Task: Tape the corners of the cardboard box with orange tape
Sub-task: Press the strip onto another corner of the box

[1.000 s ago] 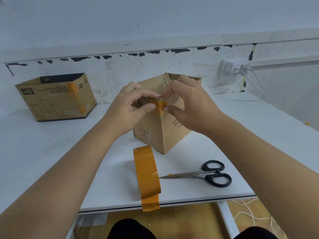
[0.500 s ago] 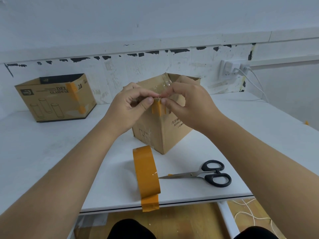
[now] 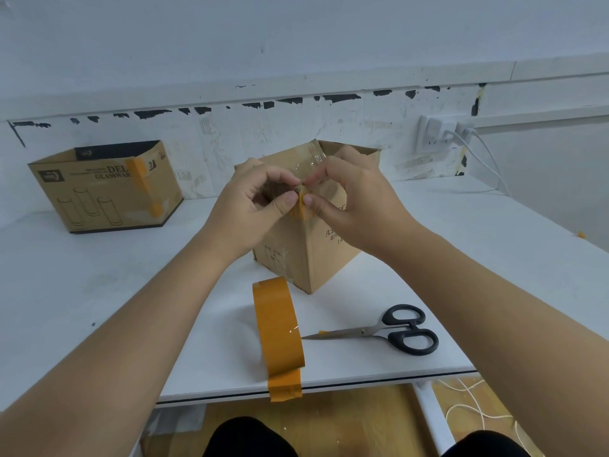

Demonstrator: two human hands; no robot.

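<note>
So, the white worktop (image 3: 99,291) filled the view, running back to a scuffed white wall (image 3: 296,44); on it, just ahead of centre, stood the open-topped cardboard box (image 3: 309,255), turned so one vertical corner edge faced the camera; far off to the left sat a second cardboard box (image 3: 99,196) with printed glassware and a strip of orange tape already down its near corner. Both forearms reached in from the bottom edge and met at the top of that facing corner; the left hand (image 3: 250,206) had its fingers curled, thumb and forefinger pinched on the small orange tape piece (image 3: 300,211) at the rim, a closed grip on the tape; the right hand (image 3: 352,202) mirrored it, thumb and forefinger pinched on the same piece from the other side, fingertips of both hands nearly touching. That tape piece lay folded over the box's top corner, hanging a little way down the edge. Nearer the camera, the orange tape roll (image 3: 278,328) stood on its edge on the worktop, its loose end drooping over the front lip; just right of it lay black-handled scissors (image 3: 389,331), blades closed, tips pointing at the roll, a fleck of orange at the tip. At the back right, a wall socket (image 3: 435,133) held a white plug and cable.
</note>
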